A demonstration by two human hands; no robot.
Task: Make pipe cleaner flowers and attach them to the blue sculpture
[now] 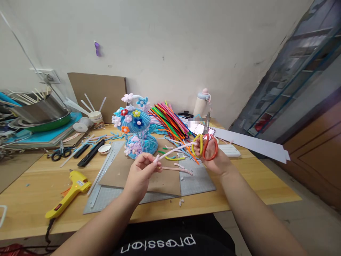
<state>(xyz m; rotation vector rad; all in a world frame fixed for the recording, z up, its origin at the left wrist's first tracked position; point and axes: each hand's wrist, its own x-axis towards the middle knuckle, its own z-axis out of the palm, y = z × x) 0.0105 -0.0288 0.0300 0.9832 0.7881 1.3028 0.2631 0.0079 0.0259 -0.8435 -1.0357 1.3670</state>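
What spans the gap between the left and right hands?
In the head view, a pale pink pipe cleaner stretches from the left hand to the right hand, which also holds scissors.

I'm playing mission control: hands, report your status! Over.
Left hand pinching pale-pink pipe cleaner. Right hand holding scissors, blades clear of pipe cleaner. Short loose scraps lying nearby.

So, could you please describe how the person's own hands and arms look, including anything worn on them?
The left hand and right hand are without gloves. No sleeve, watch or bracelet shows on the left forearm or right forearm. Between them, at the lower edge, is black clothing with white lettering.
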